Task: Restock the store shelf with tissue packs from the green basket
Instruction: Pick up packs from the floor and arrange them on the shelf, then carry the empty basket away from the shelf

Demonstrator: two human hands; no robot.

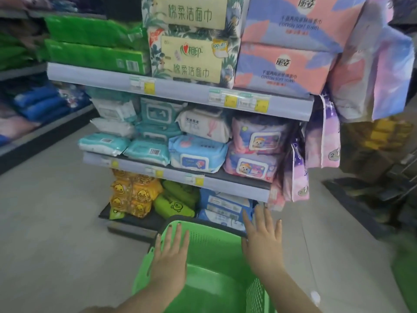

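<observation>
Both hands hover flat with fingers spread and hold nothing: the left hand [169, 254] over the near-left rim of the green basket [216, 256], the right hand [262, 242] over its right rim. Below them the basket shows no tissue packs. Just beyond the right fingertips, blue tissue packs [225, 207] lie on the bottom shelf [135, 219]; they look soft, light and slippery, best gripped across the short sides.
</observation>
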